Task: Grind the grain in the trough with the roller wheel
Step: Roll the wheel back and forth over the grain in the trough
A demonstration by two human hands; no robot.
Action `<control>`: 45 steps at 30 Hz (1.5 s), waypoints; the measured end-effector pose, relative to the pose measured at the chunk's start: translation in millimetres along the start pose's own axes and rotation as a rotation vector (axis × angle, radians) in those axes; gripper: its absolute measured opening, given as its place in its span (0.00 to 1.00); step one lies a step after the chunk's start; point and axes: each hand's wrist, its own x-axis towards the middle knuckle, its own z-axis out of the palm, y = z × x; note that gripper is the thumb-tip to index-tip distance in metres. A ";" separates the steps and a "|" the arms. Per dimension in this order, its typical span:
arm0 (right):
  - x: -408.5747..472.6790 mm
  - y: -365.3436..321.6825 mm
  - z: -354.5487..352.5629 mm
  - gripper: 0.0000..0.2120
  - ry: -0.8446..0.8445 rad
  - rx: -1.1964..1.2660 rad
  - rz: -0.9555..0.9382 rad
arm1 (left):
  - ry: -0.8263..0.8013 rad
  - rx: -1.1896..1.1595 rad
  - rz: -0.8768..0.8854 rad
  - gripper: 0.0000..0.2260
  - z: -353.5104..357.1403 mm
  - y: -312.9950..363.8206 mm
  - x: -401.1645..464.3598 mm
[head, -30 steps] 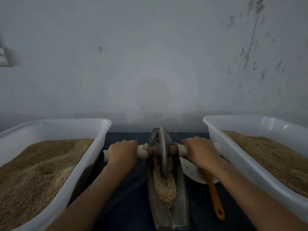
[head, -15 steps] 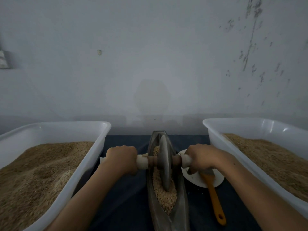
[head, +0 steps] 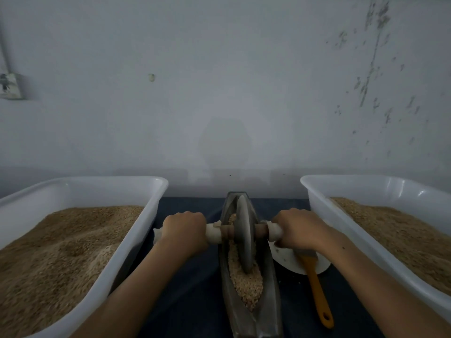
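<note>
A dark boat-shaped metal trough (head: 267, 289) lies lengthwise in the middle of the table, holding pale crushed grain (head: 246, 284). A grey metal roller wheel (head: 244, 235) stands upright in the trough, its lower edge in the grain. An axle runs through the wheel with a white-wrapped handle on each side. My left hand (head: 184, 230) grips the left handle and my right hand (head: 296, 228) grips the right handle.
A white tub (head: 144, 215) heaped with brown grain stands at the left, and another white tub (head: 314, 203) of grain at the right. A white dish (head: 285, 257) with an orange-handled tool (head: 317, 291) lies right of the trough. A grey wall is close behind.
The wheel has rolled toward me along the trough from its far end, and both hands have come back with the handles. My grip has not changed.
</note>
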 end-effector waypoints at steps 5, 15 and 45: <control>-0.9 1.6 -5.5 0.11 -0.140 0.016 0.009 | -0.054 -0.002 0.024 0.15 -2.7 -2.3 -0.3; 5.5 -3.4 14.4 0.04 0.296 -0.043 0.032 | 0.098 -0.077 -0.034 0.09 6.9 1.2 4.1; 1.9 1.8 -2.5 0.08 -0.064 -0.034 0.006 | -0.069 -0.042 0.039 0.15 -3.8 -3.7 0.9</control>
